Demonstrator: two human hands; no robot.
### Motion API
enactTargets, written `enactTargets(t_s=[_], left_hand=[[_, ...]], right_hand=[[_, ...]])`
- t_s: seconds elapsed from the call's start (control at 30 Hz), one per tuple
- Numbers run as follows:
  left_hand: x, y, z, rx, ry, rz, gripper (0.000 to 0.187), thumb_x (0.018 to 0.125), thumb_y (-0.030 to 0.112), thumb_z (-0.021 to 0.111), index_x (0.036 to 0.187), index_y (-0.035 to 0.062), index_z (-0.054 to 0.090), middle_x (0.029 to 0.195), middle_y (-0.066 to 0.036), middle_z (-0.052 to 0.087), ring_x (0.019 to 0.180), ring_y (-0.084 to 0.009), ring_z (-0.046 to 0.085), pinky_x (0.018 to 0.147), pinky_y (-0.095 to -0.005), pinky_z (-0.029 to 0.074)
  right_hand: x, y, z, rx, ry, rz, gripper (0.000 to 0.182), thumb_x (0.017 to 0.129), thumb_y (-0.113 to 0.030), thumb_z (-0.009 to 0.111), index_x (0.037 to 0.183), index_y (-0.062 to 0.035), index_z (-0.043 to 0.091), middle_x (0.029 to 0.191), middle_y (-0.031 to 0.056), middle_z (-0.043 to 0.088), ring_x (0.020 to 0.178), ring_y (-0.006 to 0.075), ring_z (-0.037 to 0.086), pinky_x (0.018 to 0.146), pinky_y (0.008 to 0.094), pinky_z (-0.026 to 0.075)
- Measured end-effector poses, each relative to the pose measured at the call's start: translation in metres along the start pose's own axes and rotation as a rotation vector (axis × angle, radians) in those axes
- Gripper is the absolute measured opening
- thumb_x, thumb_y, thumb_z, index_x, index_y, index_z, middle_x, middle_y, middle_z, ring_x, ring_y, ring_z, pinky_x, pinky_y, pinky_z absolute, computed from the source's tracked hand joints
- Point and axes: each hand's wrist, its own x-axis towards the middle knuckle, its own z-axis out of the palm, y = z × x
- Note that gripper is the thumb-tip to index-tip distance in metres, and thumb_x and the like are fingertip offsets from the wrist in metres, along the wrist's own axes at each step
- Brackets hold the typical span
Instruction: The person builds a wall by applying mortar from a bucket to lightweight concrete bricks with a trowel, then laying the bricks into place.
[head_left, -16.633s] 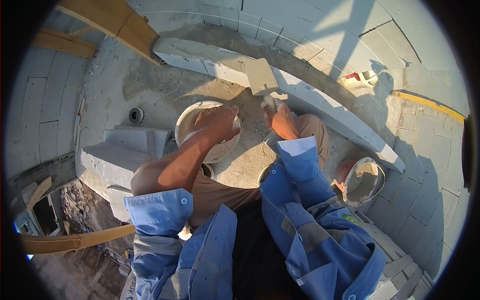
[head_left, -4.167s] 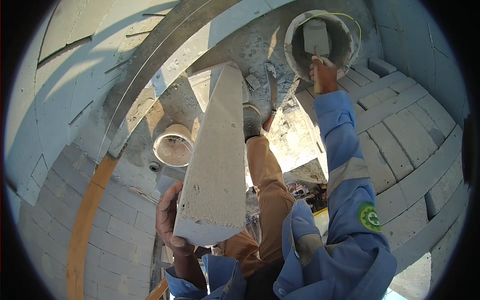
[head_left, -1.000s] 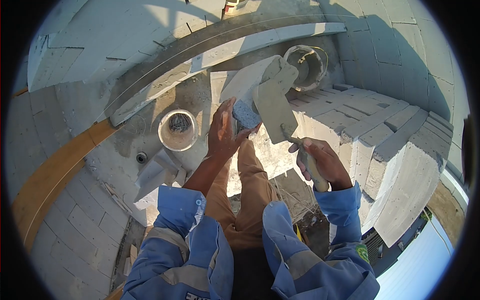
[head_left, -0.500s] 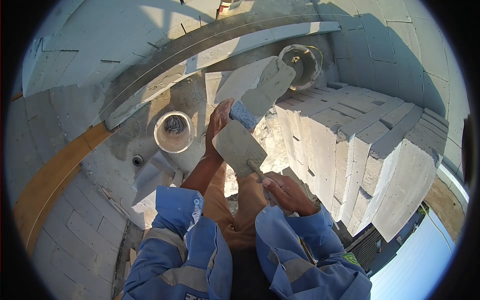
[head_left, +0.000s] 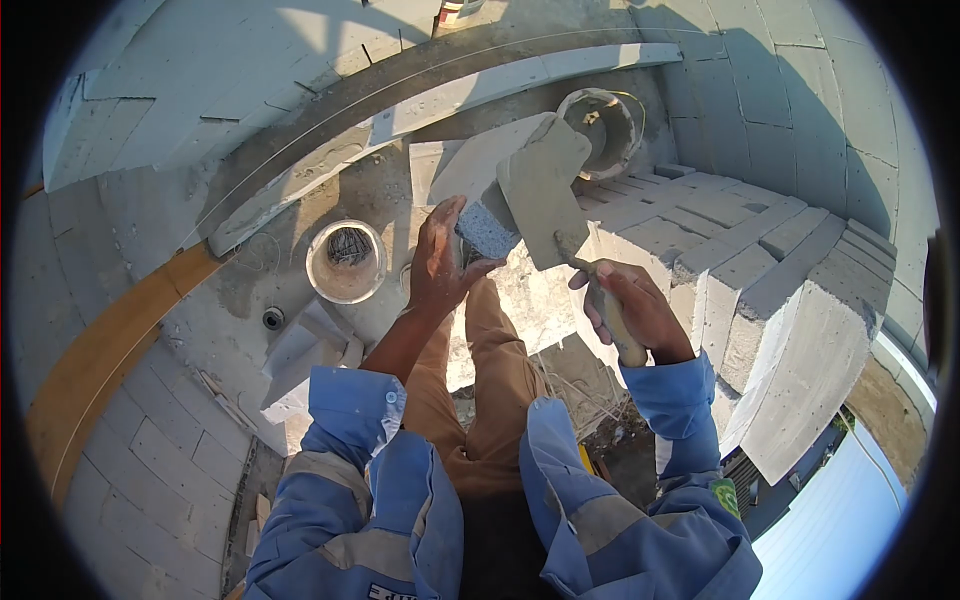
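- The near end of the block (head_left: 487,178) is partly covered by the left hand (head_left: 440,265) and by the trowel (head_left: 545,200), so the block's full length and how far its far end reaches cannot be made out.
- The trowel's handle is mostly buried inside the right hand (head_left: 630,310); only its butt end shows below the fist.
- Whether mortar lies on the trowel blade is hard to tell; blade and block are the same grey.
- The dark rim of the fisheye view cuts off all the edges, and the person's legs hide the ground straight beneath the hands.
- The setting is an open building site in low sun, with curved walls of pale blocks all round and long shadows across them.
- Beyond the hands runs a curved course of blocks (head_left: 420,105); to the right of the right hand stands a stack of blocks (head_left: 760,290).
- To the left of the left hand sits a bucket (head_left: 346,262) on the rough floor; past the trowel's tip is a second bucket (head_left: 605,125).
- The left hand is curled around the near end of the block, thumb on one side and fingers on the other, holding it up tilted away from the person.
- The right hand is closed in a fist on the trowel handle, the blade reaching up and left to lie against the block just right of the left hand.
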Motion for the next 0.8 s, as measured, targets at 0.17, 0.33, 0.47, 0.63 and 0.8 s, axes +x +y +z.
enactTargets(t_s=[0.17, 0.33, 0.47, 0.63, 0.8], left_hand=[[-0.002, -0.007, 0.002, -0.113, -0.025, -0.046, 0.094, 0.071, 0.052, 0.078, 0.142, 0.0029, 0.039, 0.139, -0.021, 0.044, 0.129, -0.0383, 0.043, 0.108, -0.0461, 0.037], [-0.003, -0.006, 0.001, -0.043, -0.016, 0.045, 0.086, 0.077, 0.035, 0.079, 0.144, 0.0042, 0.034, 0.139, -0.022, 0.042, 0.129, -0.0391, 0.042, 0.107, -0.0467, 0.037], [-0.001, -0.007, 0.003, 0.003, -0.03, -0.025, 0.086, 0.074, 0.036, 0.08, 0.142, 0.0056, 0.04, 0.14, -0.02, 0.044, 0.129, -0.0377, 0.043, 0.109, -0.0447, 0.035], [0.003, -0.009, -0.003, -0.035, -0.073, -0.042, 0.097, 0.065, 0.04, 0.086, 0.142, 0.0041, 0.04, 0.138, -0.021, 0.046, 0.13, -0.0368, 0.044, 0.109, -0.0437, 0.036], [-0.022, -0.019, -0.011, -0.072, 0.014, -0.061, 0.102, 0.068, 0.041, 0.085, 0.145, 0.0002, 0.031, 0.138, -0.024, 0.044, 0.129, -0.0373, 0.045, 0.106, -0.0447, 0.039]], right_hand=[[-0.012, 0.018, 0.026, -0.045, -0.059, 0.033, 0.048, 0.102, -0.043, 0.043, 0.103, 0.0021, 0.061, 0.064, 0.0032, 0.055, 0.051, 0.0107, 0.051, 0.051, 0.0263, 0.043], [-0.004, 0.035, 0.039, -0.285, 0.153, -0.01, 0.048, 0.102, -0.045, 0.042, 0.1, -0.001, 0.061, 0.065, 0.0046, 0.054, 0.057, 0.0116, 0.052, 0.054, 0.0288, 0.043], [-0.019, 0.047, 0.053, -0.509, -0.057, -0.049, 0.049, 0.102, -0.043, 0.042, 0.103, 0.0012, 0.063, 0.068, 0.0069, 0.057, 0.06, 0.0136, 0.053, 0.059, 0.0305, 0.043], [-0.05, 0.059, 0.039, -0.121, -0.037, 0.063, 0.048, 0.099, -0.043, 0.045, 0.098, 0.0018, 0.062, 0.069, 0.0077, 0.057, 0.061, 0.0143, 0.057, 0.056, 0.0272, 0.045], [-0.036, 0.08, -0.001, 0.158, 0.383, -0.234, 0.032, 0.092, -0.022, 0.052, 0.112, 0.0028, 0.054, 0.073, 0.0082, 0.057, 0.057, 0.0136, 0.056, 0.055, 0.0279, 0.045]])
